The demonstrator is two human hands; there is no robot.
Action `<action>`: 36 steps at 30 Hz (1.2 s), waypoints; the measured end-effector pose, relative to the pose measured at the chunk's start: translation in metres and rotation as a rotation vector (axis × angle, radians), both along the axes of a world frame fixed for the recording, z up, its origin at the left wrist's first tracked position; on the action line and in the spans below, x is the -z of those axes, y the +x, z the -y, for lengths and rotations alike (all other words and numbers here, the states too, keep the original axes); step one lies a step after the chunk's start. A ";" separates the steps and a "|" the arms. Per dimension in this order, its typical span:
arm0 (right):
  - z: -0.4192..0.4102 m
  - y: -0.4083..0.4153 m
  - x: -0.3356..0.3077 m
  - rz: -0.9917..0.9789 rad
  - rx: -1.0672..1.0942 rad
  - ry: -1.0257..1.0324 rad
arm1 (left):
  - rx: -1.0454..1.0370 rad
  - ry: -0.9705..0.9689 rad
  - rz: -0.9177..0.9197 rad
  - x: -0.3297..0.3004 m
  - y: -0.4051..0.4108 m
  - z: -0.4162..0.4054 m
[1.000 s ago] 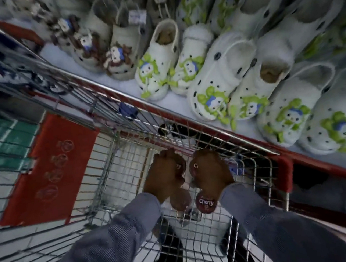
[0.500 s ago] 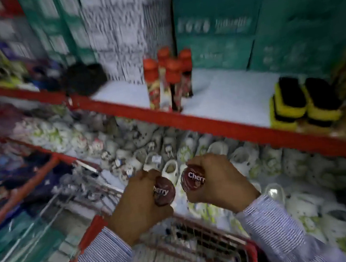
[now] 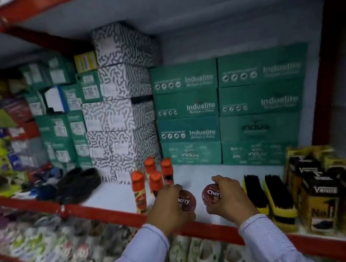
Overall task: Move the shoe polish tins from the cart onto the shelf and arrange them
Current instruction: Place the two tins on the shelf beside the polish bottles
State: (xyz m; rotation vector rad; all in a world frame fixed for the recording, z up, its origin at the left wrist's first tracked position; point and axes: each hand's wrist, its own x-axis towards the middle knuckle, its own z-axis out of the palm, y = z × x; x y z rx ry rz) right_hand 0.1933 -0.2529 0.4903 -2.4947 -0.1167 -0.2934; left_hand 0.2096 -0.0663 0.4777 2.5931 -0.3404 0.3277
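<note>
While I stand at the shelf (image 3: pixel 119 196), my left hand (image 3: pixel 169 209) grips one round red tin (image 3: pixel 186 200) and my right hand (image 3: pixel 228 198) grips another tin (image 3: pixel 211 194), both lids facing me, over the white shelf board. Orange-capped bottles (image 3: pixel 152 178) stand just left of them; brushes (image 3: pixel 265 195) lie to the right, with green boxes (image 3: pixel 186 106) stacked behind.

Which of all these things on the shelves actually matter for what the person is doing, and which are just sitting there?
Part of the job:
- left hand holding a polish tin
- right hand holding a second tin
- white shelf they go on

Just sitting there:
- orange-capped bottles
- yellow-backed brushes
- green boxes
- patterned boxes
- black shoes
</note>
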 end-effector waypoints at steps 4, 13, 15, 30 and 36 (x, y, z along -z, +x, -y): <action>0.005 0.041 0.007 -0.057 0.044 -0.010 | -0.035 0.068 -0.054 0.000 0.049 0.024; 0.008 0.106 0.037 -0.187 0.074 -0.111 | -0.086 0.078 -0.148 0.041 0.125 0.039; 0.007 0.112 0.044 -0.218 0.074 -0.127 | -0.093 0.075 -0.157 0.048 0.129 0.040; 0.009 0.020 0.046 0.101 -0.095 -0.110 | 0.070 -0.005 0.158 0.037 0.011 0.026; -0.005 -0.072 0.116 0.314 -0.249 -0.120 | 0.017 0.143 0.320 0.122 -0.084 -0.011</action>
